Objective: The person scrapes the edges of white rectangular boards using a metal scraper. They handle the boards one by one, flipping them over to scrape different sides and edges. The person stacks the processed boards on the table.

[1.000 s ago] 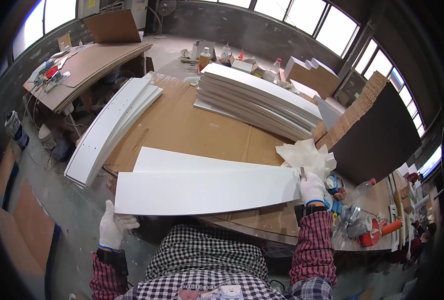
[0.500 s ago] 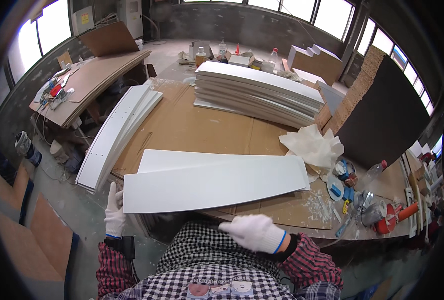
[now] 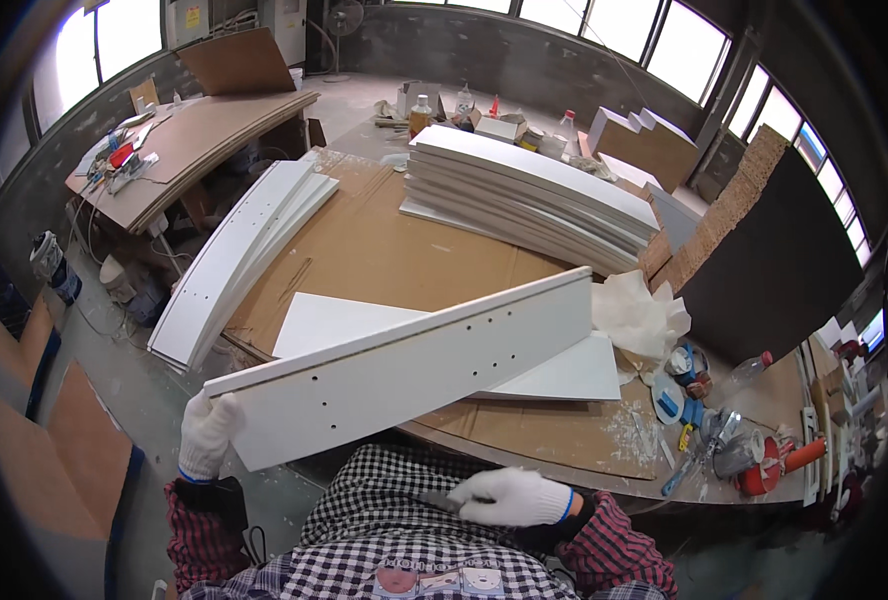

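A long white panel (image 3: 414,360) is tilted up, its holed face with a groove along the upper edge turned toward me. My left hand (image 3: 207,436), in a white glove, is closed on the panel's left end. Beneath it, another white panel (image 3: 339,322) lies flat on the cardboard-covered table (image 3: 394,260). In front of my checked apron, my gloved right hand (image 3: 514,497) is closed around a small grey blade-like tool (image 3: 438,501), mostly hidden by the fingers and blurred. The right hand is apart from the panel.
White panels (image 3: 524,180) are stacked at the back, and more holed panels (image 3: 229,255) lie at the left. Crumpled white sheeting (image 3: 636,315), a red tape dispenser (image 3: 761,472) and a clear bottle (image 3: 744,374) sit at the right. A dark board (image 3: 764,240) stands behind them.
The upper panel has gone from lying plain face up to tilted with its holed face showing. My left hand has shifted with its end. The small tool now shows at my right hand.
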### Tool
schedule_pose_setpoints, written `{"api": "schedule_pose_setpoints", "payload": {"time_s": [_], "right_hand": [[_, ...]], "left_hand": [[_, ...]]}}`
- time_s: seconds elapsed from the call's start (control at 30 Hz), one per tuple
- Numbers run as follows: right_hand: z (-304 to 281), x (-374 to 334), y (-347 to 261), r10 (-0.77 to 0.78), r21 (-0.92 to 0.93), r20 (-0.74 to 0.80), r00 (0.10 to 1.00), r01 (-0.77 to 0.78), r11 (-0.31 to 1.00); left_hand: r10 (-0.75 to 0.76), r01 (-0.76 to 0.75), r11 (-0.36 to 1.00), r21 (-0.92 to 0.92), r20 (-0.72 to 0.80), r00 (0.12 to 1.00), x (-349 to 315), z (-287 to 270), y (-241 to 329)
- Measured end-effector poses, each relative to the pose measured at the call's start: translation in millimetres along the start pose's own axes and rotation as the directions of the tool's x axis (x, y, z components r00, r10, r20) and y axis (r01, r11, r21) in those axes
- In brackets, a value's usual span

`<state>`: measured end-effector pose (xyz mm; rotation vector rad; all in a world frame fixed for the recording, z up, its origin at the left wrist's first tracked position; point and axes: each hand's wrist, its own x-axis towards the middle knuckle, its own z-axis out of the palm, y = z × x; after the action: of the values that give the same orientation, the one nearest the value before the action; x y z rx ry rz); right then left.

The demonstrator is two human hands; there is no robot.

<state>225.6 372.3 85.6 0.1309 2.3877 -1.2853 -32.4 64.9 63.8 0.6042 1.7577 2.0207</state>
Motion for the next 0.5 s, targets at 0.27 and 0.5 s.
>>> {"api": "schedule_pose_setpoints", "payload": {"time_s": [0.27, 0.5], "right_hand": [[-116.5, 2.3, 50.4, 0.086, -0.155, -0.846, 0.527, -0.396, 0.905], [-188.9, 42.3, 96.5, 0.199, -0.254, -0.881, 0.430, -0.783, 0.568]], "left_hand": [[-0.320, 0.308, 0.912, -0.270, -0.001, 0.948, -25.4, -1.0, -38.0], [-0.349, 0.301, 0.846, -0.440, -0.030, 0.937, -35.9, 0.7, -52.4]]}}
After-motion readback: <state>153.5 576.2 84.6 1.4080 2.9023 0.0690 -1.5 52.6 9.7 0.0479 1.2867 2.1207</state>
